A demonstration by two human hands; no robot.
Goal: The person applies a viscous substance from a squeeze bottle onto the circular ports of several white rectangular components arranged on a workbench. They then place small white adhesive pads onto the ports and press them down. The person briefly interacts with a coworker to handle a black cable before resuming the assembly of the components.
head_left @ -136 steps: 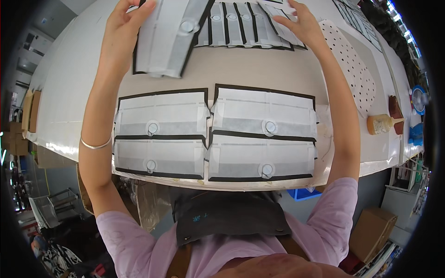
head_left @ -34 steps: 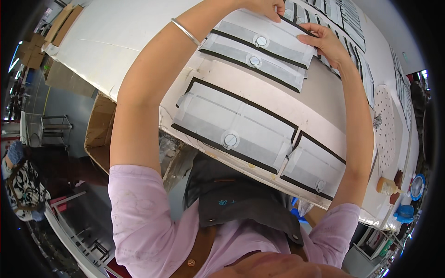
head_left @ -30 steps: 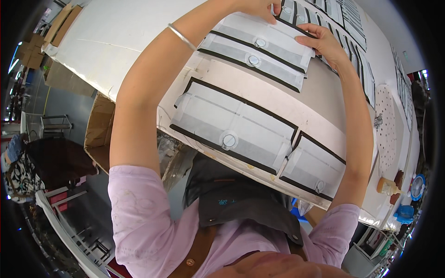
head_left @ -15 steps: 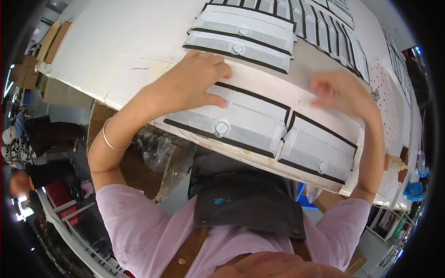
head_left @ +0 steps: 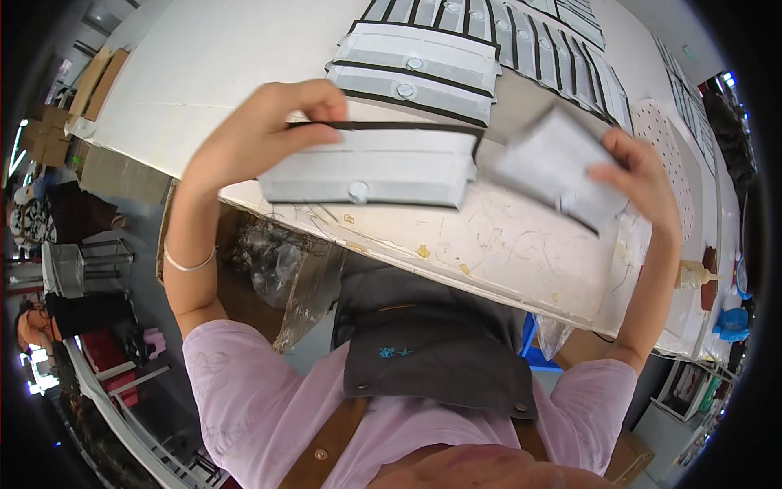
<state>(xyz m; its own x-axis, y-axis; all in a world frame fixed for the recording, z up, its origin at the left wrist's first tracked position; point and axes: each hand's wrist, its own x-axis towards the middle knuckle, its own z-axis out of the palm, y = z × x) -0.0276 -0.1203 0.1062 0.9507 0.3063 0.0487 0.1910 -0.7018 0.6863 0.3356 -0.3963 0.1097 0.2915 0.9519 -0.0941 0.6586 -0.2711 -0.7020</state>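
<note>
My left hand (head_left: pixel 281 122) pinches the upper black edge of a long white panel (head_left: pixel 399 167) between thumb and fingers. The panel has black strips along its long sides and a round metal disc near its lower edge. In my right hand (head_left: pixel 639 171) is a shorter white panel (head_left: pixel 550 163), also black-edged, tilted and smeared by motion. It is gripped at its right side, thumb in front. Beyond the long panel, similar panels (head_left: pixel 407 77) with round discs lie overlapping on the white worktable (head_left: pixel 521 269).
Rows of more black-edged panels (head_left: pixel 538 45) cover the far side of the table. A perforated white board (head_left: pixel 664 138) lies at the right, near a small bottle (head_left: pixel 694 275). Below the table's front left edge stands a carton (head_left: pixel 305 301) with clear plastic inside.
Both panels, lying side by side at the table's front edge before, are now in my hands. The long one has shifted left; the short one has moved up and turned.
</note>
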